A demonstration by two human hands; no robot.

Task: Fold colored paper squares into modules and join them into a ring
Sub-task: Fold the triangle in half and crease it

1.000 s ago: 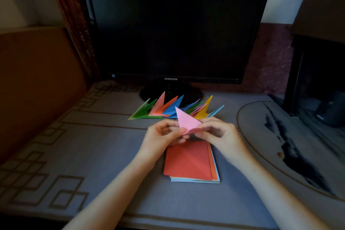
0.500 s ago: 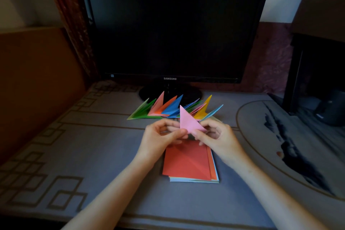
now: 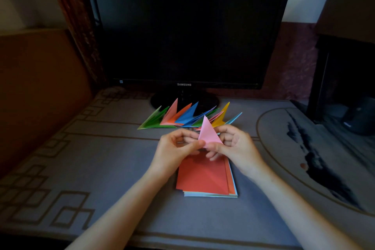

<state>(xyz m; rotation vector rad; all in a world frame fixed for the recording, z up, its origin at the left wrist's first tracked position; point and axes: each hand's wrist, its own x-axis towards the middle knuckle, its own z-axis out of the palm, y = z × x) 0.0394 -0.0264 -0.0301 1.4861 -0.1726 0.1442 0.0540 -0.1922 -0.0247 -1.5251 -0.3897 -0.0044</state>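
Observation:
A pink folded paper module (image 3: 208,132) stands point-up between both hands above the table. My left hand (image 3: 176,148) pinches its lower left corner with thumb and fingers. My right hand (image 3: 233,148) pinches its lower right edge, fingers curled behind it. Under the hands lies a stack of paper squares (image 3: 205,178), red on top. Behind them a row of several finished modules (image 3: 182,117) in green, pink, orange, blue and yellow lies fanned on the table.
A dark Samsung monitor (image 3: 186,26) stands at the back, its round base just behind the modules. The grey patterned tablecloth (image 3: 101,158) covers the table. A dark cabinet (image 3: 345,57) stands at the right, a brown panel (image 3: 40,87) at the left.
The pink module has turned from pointing up-left to nearly upright, and both hands have shifted their pinch on its lower edge.

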